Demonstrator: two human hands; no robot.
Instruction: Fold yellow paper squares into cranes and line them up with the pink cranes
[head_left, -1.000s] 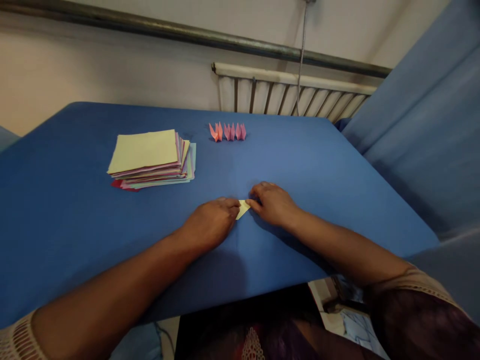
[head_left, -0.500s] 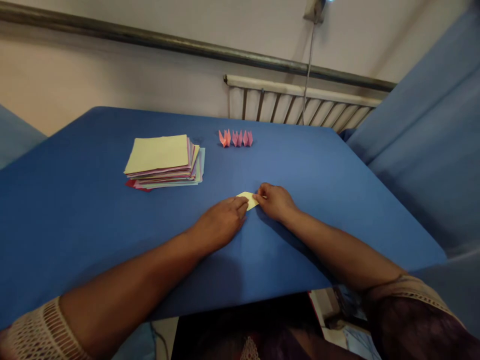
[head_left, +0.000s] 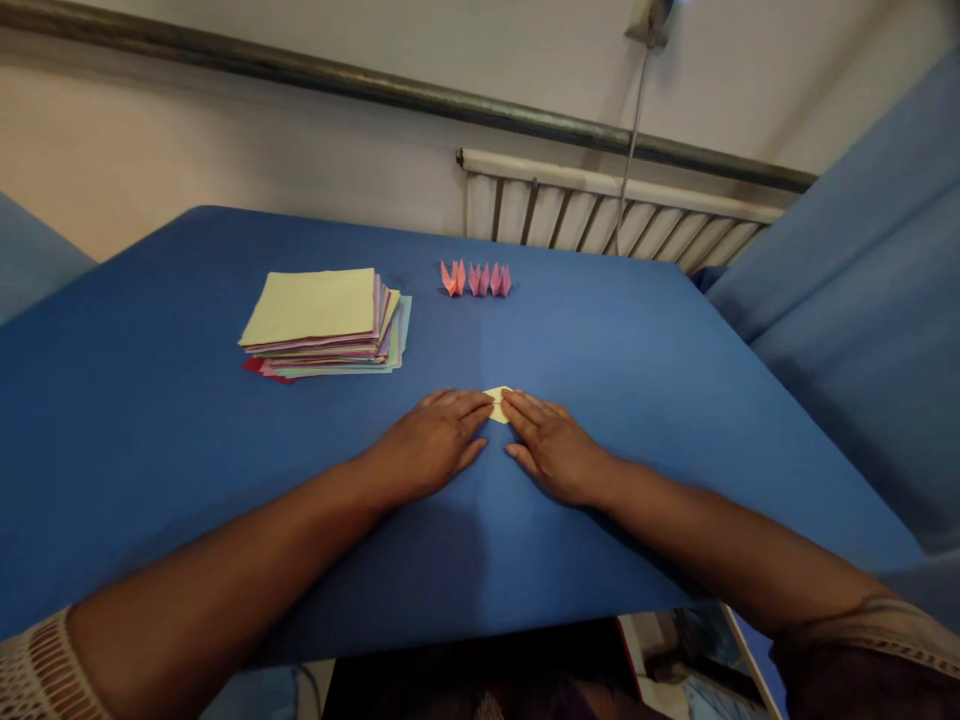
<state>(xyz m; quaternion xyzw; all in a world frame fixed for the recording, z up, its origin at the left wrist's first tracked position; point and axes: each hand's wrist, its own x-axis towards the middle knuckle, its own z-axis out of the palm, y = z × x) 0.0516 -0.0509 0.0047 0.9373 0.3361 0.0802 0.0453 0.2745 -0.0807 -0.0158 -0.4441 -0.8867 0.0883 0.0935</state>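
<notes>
A small folded piece of pale yellow paper (head_left: 497, 402) lies on the blue table (head_left: 645, 360). My left hand (head_left: 436, 438) lies flat beside it on the left, fingers stretched out, fingertips pressing on the paper's left edge. My right hand (head_left: 551, 446) lies flat on the right, fingers stretched out and pressing on the paper's right edge. Most of the paper is hidden under the fingertips.
A stack of coloured paper sheets (head_left: 322, 322) with a yellow sheet on top sits at the back left. A row of small pink folded paper pieces (head_left: 476, 279) stands behind the hands. A radiator (head_left: 600, 212) is against the wall; blue fabric (head_left: 862, 260) hangs at the right.
Both hands went from pinching the yellow paper to lying flat with fingers stretched over it. The paper is folded smaller and sits between the fingertips.
</notes>
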